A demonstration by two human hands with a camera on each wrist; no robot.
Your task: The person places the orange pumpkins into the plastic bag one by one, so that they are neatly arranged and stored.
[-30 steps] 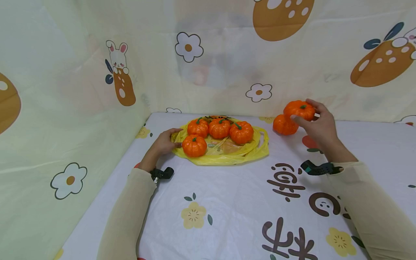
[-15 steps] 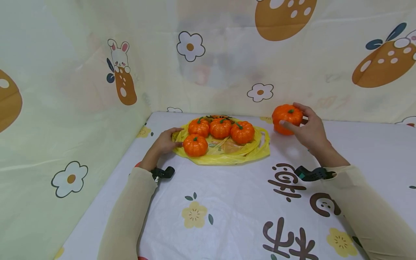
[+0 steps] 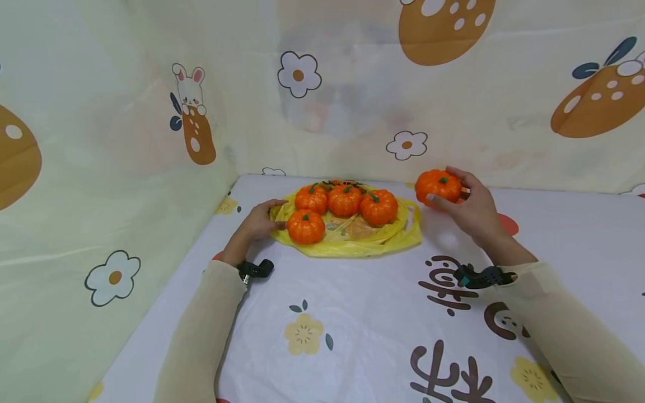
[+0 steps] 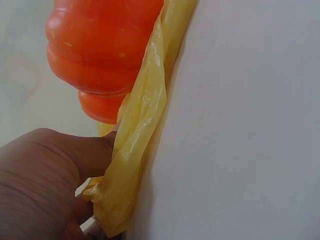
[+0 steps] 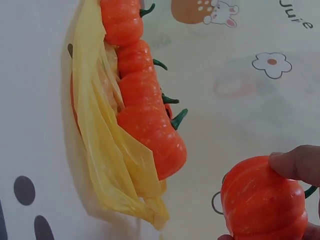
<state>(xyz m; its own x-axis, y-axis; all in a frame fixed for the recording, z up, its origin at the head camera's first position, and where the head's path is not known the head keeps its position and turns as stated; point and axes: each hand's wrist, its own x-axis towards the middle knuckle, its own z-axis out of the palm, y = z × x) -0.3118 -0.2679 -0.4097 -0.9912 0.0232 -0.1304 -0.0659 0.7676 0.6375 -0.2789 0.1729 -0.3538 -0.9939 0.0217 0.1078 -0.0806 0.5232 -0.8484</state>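
A crumpled yellow plastic bag (image 3: 347, 248) lies on the table with several small orange pumpkins with green stems on it, one (image 3: 305, 226) near its front left. My left hand (image 3: 258, 221) is at the bag's left edge. In the left wrist view the thumb (image 4: 95, 152) tucks behind the plastic and the fingers lie below, pinching it. My right hand (image 3: 473, 208) grips another pumpkin (image 3: 436, 187) between thumb and fingers, right of the bag. The right wrist view shows that held pumpkin (image 5: 262, 200) apart from the bag. A further pumpkin (image 3: 463, 197) is almost wholly hidden behind the right hand.
A white patterned cloth (image 3: 353, 324) covers the table. Pale printed sheeting (image 3: 342, 112) rises along the back and the left side, close behind the bag. The bag's handle loop (image 3: 414, 215) spreads toward the right hand.
My right hand has carried its pumpkin left and slightly down, toward the bag, passing in front of the other pumpkin on the table. The left hand has stayed at the bag's edge.
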